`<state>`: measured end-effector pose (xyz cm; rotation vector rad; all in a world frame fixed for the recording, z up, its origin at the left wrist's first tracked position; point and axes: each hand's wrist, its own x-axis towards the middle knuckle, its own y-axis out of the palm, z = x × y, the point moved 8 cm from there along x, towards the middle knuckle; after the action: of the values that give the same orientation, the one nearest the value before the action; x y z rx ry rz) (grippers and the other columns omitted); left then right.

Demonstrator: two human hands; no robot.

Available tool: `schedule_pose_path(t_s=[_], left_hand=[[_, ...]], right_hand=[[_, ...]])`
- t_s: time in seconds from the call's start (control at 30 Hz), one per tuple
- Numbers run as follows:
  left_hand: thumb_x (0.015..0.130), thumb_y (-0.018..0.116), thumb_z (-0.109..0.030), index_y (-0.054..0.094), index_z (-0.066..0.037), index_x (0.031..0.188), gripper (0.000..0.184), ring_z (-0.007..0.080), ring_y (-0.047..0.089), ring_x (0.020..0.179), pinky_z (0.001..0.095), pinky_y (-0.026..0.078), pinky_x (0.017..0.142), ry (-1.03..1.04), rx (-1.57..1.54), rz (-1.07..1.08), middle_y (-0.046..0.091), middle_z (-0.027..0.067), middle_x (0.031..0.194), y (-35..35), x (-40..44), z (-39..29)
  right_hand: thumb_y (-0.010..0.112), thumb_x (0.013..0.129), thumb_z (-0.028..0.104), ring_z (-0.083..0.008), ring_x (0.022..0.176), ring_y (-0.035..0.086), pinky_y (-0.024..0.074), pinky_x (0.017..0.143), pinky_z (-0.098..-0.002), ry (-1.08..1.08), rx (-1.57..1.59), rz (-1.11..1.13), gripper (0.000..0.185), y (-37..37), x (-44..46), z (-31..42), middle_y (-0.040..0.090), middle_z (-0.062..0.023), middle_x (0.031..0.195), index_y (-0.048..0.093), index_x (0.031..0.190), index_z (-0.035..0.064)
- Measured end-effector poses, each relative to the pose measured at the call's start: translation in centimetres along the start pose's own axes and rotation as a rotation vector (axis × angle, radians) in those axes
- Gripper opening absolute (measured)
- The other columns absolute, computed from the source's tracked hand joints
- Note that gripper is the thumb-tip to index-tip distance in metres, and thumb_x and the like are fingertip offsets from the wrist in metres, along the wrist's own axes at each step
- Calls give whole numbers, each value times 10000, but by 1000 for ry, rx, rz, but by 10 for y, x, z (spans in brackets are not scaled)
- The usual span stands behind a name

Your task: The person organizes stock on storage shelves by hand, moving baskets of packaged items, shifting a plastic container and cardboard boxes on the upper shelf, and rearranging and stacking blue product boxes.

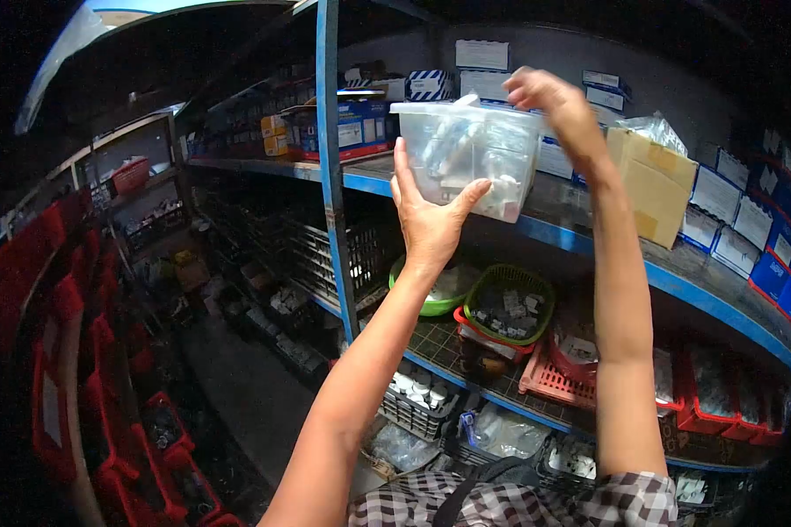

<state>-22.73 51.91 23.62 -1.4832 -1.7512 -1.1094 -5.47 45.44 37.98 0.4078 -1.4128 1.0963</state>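
Observation:
A clear plastic bin with bagged items inside stands at the front edge of the upper shelf, jutting a little past it. My left hand grips its near side, thumb across the front and fingers along the left wall. Just above the bin's right rim, my right hand is raised with its fingers bent inward. Motion blurs those fingers, so whether they hold anything cannot be made out. Something white pokes over the bin's rim.
A cardboard box and several blue-and-white boxes share the upper shelf. A blue post rises left of the bin. Below are a green basket and a red basket. Red bins line the aisle's left side.

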Motion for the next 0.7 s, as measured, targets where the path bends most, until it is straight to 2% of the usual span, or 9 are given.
schedule_pose_path(t_s=[0.07, 0.17, 0.23, 0.3, 0.37, 0.57, 0.63, 0.67, 0.7], left_hand=[[617, 850, -405, 155, -134, 1471, 1134, 372, 402, 1220, 443, 349, 1022, -32, 29, 14, 345, 247, 1326, 3, 2, 8], [727, 783, -322, 199, -126, 1464, 960, 368, 373, 1247, 456, 321, 1038, 25, 104, 6, 330, 232, 1374, -12, -10, 12], [754, 765, -276, 241, -65, 1442, 890, 332, 378, 1259, 399, 343, 1027, -148, 15, 90, 347, 202, 1385, -35, -31, 26], [857, 676, -179, 421, -8, 1334, 567, 194, 533, 1109, 314, 415, 958, -287, -322, 225, 552, 109, 1213, -52, -60, 49], [912, 594, -145, 541, 15, 1203, 336, 141, 609, 904, 278, 493, 822, -514, -271, 456, 639, 76, 1023, -66, -95, 67], [878, 655, -176, 471, -16, 1319, 503, 166, 561, 1084, 306, 447, 950, -991, -147, 1123, 599, 97, 1185, -121, -245, 96], [873, 663, -207, 478, -5, 1313, 518, 153, 574, 1031, 291, 461, 907, -1107, -161, 1046, 619, 93, 1142, -154, -291, 118], [870, 666, -220, 482, 0, 1307, 523, 151, 584, 1004, 283, 471, 882, -1132, -132, 998, 627, 93, 1124, -171, -308, 125], [867, 669, -232, 487, 7, 1298, 525, 148, 597, 969, 277, 479, 856, -1188, -96, 945, 635, 94, 1107, -193, -329, 134]], right_hand=[[634, 858, 368, -195, 896, 645, 503, 773, -327, 18, -473, 2, 349, 32, -24, 47, 680, -115, 929, 668, 997, 49], [703, 805, 310, -147, 759, 641, 511, 699, -288, 56, -355, -4, 306, 34, -24, 33, 685, -91, 822, 687, 927, 30], [715, 800, 251, -107, 728, 620, 512, 673, -265, 41, -216, 8, 243, 35, -22, 28, 685, -72, 799, 693, 876, 22], [734, 789, 228, -88, 710, 609, 511, 650, -254, 43, -175, 11, 228, 35, -19, 28, 681, -59, 775, 687, 840, 10], [742, 783, 240, -82, 702, 602, 501, 628, -255, -35, -201, -16, 245, 36, -16, 25, 678, -59, 764, 681, 825, 7], [729, 748, 428, -249, 832, 644, 488, 742, -345, 10, -371, 125, 408, 47, 11, -23, 669, -138, 878, 657, 915, 62], [725, 738, 472, -281, 872, 636, 485, 771, -358, 41, -369, 166, 451, 48, 14, -36, 666, -148, 913, 656, 928, 68], [709, 796, 420, -166, 835, 585, 460, 763, -310, 59, -473, 178, 411, 48, 10, -37, 638, -98, 878, 634, 927, 38], [705, 794, 437, -174, 838, 582, 461, 764, -317, 91, -474, 153, 422, 45, 9, -49, 638, -110, 886, 635, 936, 46]])
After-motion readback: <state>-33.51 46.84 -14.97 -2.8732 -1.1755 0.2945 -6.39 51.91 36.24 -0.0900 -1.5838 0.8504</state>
